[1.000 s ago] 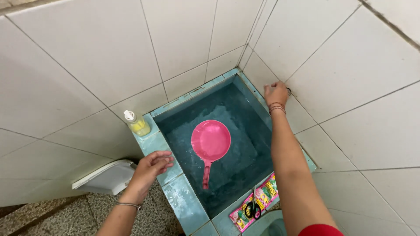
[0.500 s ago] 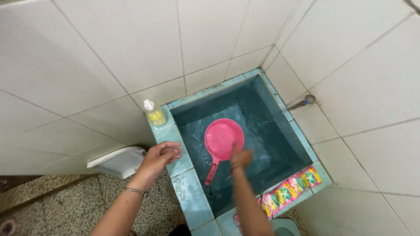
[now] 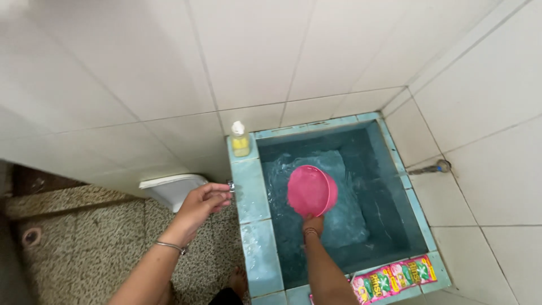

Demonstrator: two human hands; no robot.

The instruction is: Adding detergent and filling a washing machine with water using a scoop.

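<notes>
Soft, even indoor light, slightly hazy.
White wall tiles (image 3: pixel 254 51) glare mildly; top-left corner blurs; edges bend outward; shadows faint.

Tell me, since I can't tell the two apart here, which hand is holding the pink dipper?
The right hand, reaching into the tiled water basin, grips the pink dipper by its handle. The left hand is outside the basin, beside its rim.

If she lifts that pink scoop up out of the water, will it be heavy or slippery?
The pink scoop looks like thin, stiff plastic, so probably light when empty. Its bowl dips into the water tub, so it may come up full and much heavier. It is wet, so the handle in the right hand could be a bit slippery.
</notes>
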